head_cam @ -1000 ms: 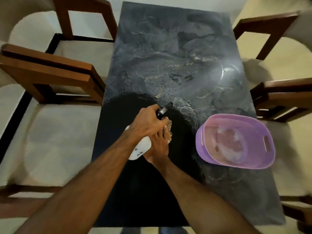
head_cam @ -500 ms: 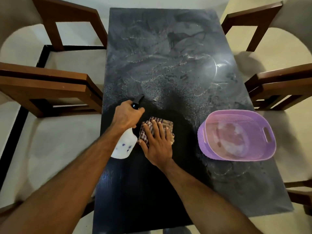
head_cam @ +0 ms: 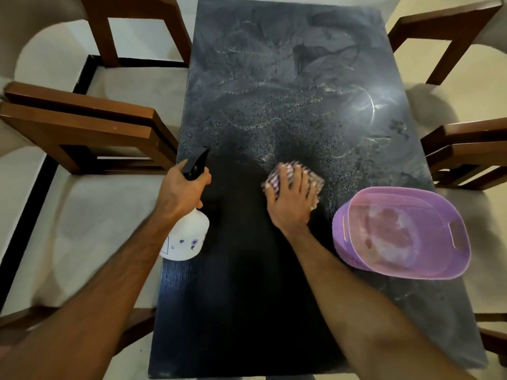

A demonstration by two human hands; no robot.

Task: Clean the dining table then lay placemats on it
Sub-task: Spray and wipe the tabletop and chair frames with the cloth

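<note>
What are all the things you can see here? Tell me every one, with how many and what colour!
table: 1, dark grey-black with wet streaks, in the middle
spray bottle: 1, white with a black nozzle, near the table's left edge, held by the left hand
cloth: 1, checked pink and white, on the table beside the basket, under the right hand
basket: 1, purple plastic, on the table's right side; what lies inside is too blurred to tell
chairs: at least 4, brown wood with pale seats, along both sides of the table
left hand: 1, grips the bottle's neck
right hand: 1, fingers spread flat, presses the cloth
</note>
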